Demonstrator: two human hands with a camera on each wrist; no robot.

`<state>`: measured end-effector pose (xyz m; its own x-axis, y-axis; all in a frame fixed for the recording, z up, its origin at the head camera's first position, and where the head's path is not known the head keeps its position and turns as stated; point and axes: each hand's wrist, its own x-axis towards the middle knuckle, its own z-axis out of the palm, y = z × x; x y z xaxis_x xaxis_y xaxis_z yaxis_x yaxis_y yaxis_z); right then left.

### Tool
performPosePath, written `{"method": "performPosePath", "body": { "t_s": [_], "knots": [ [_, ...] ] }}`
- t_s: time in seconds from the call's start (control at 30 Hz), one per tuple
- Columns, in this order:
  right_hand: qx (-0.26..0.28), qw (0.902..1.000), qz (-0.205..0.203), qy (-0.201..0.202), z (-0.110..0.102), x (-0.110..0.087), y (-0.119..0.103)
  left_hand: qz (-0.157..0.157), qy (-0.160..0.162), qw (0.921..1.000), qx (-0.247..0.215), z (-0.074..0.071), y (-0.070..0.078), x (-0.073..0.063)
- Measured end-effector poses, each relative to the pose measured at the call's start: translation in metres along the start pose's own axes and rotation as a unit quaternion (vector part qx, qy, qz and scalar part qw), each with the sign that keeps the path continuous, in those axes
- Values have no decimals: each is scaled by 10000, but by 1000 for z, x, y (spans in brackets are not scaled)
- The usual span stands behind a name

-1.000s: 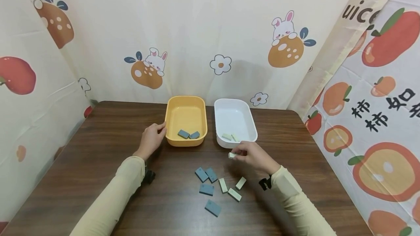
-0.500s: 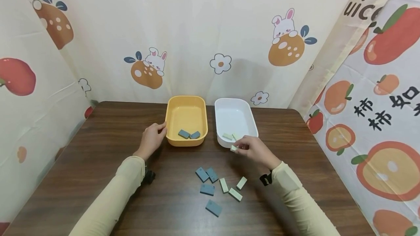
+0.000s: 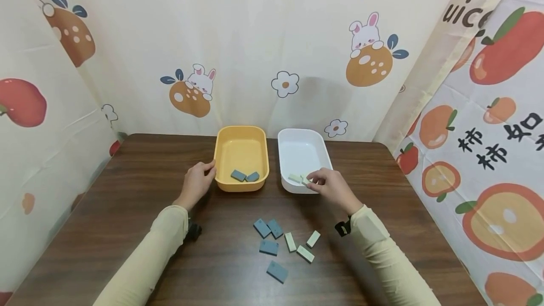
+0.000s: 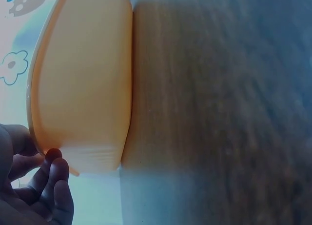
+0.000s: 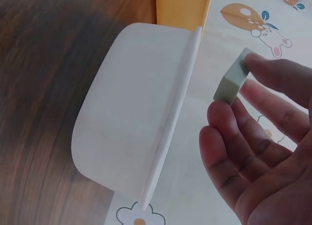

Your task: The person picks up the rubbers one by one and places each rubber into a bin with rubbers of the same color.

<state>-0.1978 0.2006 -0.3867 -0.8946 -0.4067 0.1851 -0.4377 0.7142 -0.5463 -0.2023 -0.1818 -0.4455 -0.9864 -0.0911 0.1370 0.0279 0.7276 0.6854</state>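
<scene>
My left hand [image 3: 196, 184] pinches the left rim of a yellow plastic bin [image 3: 241, 148], which the left wrist view shows close up. Inside that bin lie two blue-grey blocks [image 3: 238, 175]. Over the near end of a white bin [image 3: 301, 150], my right hand [image 3: 333, 187] holds a small pale green block [image 5: 231, 78] between thumb and fingertips. From the right wrist view, the block is above the white bin's rim. At least one pale green block [image 3: 294, 178] rests inside that bin; the fingers partly cover this spot in the head view.
In front of the bins, several blue-grey blocks [image 3: 277, 272] are scattered on the brown wooden table [image 3: 212, 268]. Beside them lie three pale green blocks [image 3: 305, 254]. A patterned curtain [image 3: 250, 37] hangs behind the table and along both sides.
With the pale green block in its grip, my right hand has moved forward from the table in front of the white bin to over its near end. The left hand stays on the yellow bin.
</scene>
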Motion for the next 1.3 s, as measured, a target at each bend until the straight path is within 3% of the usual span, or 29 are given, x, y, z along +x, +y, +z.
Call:
{"method": "performPosePath", "body": {
  "t_s": [0.2, 0.57, 0.97, 1.3],
  "knots": [
    [7, 9987, 464, 189, -7, 5, 2, 71, 76, 9999, -15, 1, 0, 1],
    [-24, 9963, 851, 121, -10, 16, 9, 129, 87, 9999, 5, 0, 1, 2],
    [-375, 9939, 1034, 67, 5, 29, 24, 25, -23, 10000, 63, 1, 0, 1],
    [-525, 9887, 1371, -290, 15, 36, 33, 45, 13, 10000, 79, 1, -1, 0]
  ]
}}
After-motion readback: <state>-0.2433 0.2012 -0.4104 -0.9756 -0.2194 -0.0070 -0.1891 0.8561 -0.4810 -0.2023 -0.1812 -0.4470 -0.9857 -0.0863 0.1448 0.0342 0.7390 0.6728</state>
